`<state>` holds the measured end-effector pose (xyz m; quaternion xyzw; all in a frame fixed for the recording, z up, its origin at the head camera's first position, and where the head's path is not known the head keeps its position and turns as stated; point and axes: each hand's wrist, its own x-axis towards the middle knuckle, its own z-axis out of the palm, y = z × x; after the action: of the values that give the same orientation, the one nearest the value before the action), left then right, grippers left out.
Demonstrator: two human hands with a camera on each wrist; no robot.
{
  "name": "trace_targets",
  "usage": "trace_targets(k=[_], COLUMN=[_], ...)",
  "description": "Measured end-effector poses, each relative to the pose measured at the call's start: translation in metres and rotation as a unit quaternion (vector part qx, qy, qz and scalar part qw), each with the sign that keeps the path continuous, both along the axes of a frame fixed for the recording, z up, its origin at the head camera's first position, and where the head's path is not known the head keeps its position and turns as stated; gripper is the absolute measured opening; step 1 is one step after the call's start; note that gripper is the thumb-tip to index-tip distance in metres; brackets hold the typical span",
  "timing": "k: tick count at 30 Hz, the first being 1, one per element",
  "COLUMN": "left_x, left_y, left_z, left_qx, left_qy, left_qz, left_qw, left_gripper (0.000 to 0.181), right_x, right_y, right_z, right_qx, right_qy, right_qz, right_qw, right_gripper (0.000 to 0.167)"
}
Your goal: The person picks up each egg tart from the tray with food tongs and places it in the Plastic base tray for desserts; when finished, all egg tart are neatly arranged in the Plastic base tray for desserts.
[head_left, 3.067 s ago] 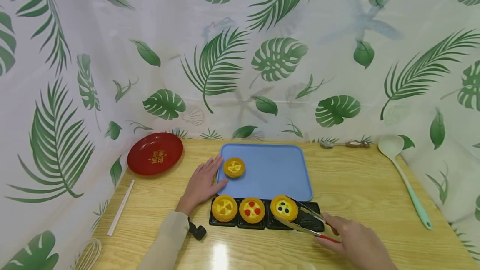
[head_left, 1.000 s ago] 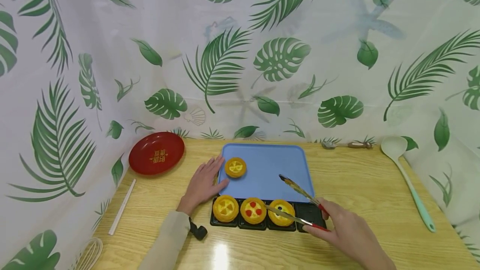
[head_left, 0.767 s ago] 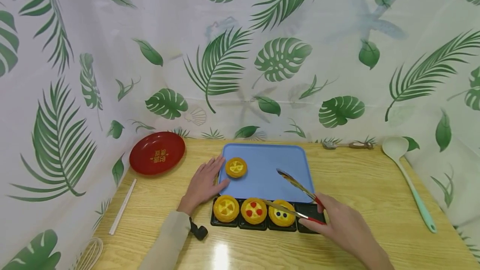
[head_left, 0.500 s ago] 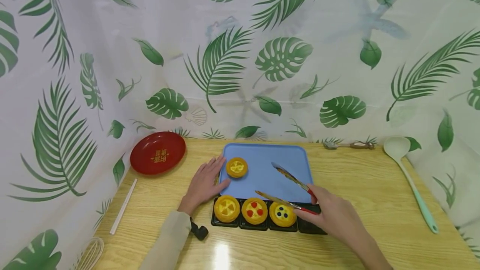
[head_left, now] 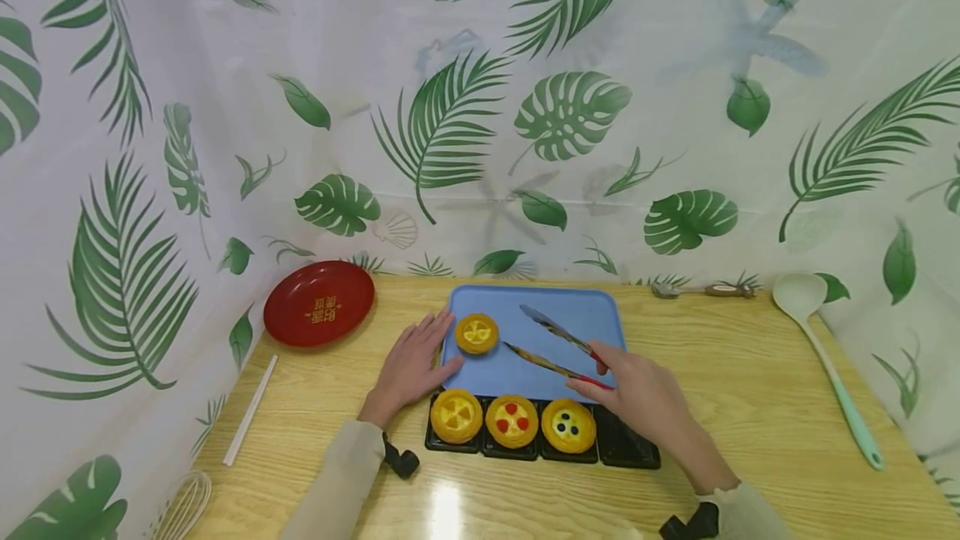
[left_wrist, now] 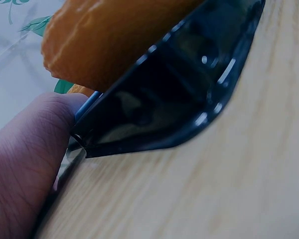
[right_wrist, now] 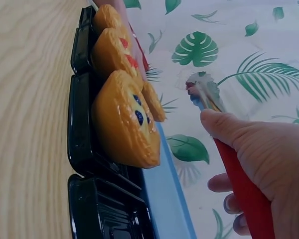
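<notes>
My right hand (head_left: 645, 390) grips a pair of metal tongs (head_left: 547, 365) with red handles. The arms of the tongs are spread over the blue tray (head_left: 570, 315), with nothing between their tips. My left hand (head_left: 408, 365) lies with straight fingers along the tray's left edge. Just right of its fingertips sits an egg tart (head_left: 476, 334) with yellow pieces on top. In front of the tray, a black compartment holder (head_left: 630, 444) carries three tarts: a yellow-topped tart (head_left: 456, 417), a red-topped tart (head_left: 512, 422) and a tart with dark berries (head_left: 568, 427). Its rightmost compartment is bare.
A red oval plate (head_left: 318, 304) stands at the back left, with white chopsticks (head_left: 251, 411) in front of it. A whisk (head_left: 183, 507) is at the lower left. To the right lies a long ladle (head_left: 828, 365); a brown-handled utensil (head_left: 705, 290) lies along the back.
My right hand has carried the tongs from around the berry-topped tart, up and left over the blue tray. That tart stays in the holder, slightly lower. My left hand has kept its place.
</notes>
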<state>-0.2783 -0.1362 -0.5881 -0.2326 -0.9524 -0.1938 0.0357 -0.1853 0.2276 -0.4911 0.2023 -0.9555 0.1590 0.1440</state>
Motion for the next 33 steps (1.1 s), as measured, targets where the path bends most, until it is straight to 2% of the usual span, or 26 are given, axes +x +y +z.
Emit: trace_targets(k=[5,13,16,24,33], left_x=[0.0,-0.001,-0.001,-0.001,-0.001], left_y=[0.001,0.0,0.0,0.001,0.0], left_z=[0.001,0.002,0.001,-0.001,-0.001], left_qx=[-0.005,-0.004,-0.008,-0.007,-0.008], left_qy=[-0.001,-0.001,-0.002,0.006,0.004], left_qz=[0.002,-0.001,0.0,-0.001,0.003], left_qw=[1.0,1.0,1.0,1.0,1.0], left_gripper=[0.083,0.084,0.084,0.084,0.083], right_x=[-0.013,-0.033,-0.041,-0.056,-0.064], right_y=[-0.005,-0.018,-0.024,-0.039,-0.048], right_z=[-0.005,-0.002,-0.001,-0.003,-0.006], right_qx=[0.006,0.027,0.044,0.074,0.095], right_qy=[0.012,-0.07,-0.088,-0.102,-0.108], right_qz=[0.015,0.016,0.026,0.044,0.058], right_qw=[0.9998,0.9971,0.9948,0.991,0.9879], right_gripper=[0.048,0.051,0.05,0.05,0.05])
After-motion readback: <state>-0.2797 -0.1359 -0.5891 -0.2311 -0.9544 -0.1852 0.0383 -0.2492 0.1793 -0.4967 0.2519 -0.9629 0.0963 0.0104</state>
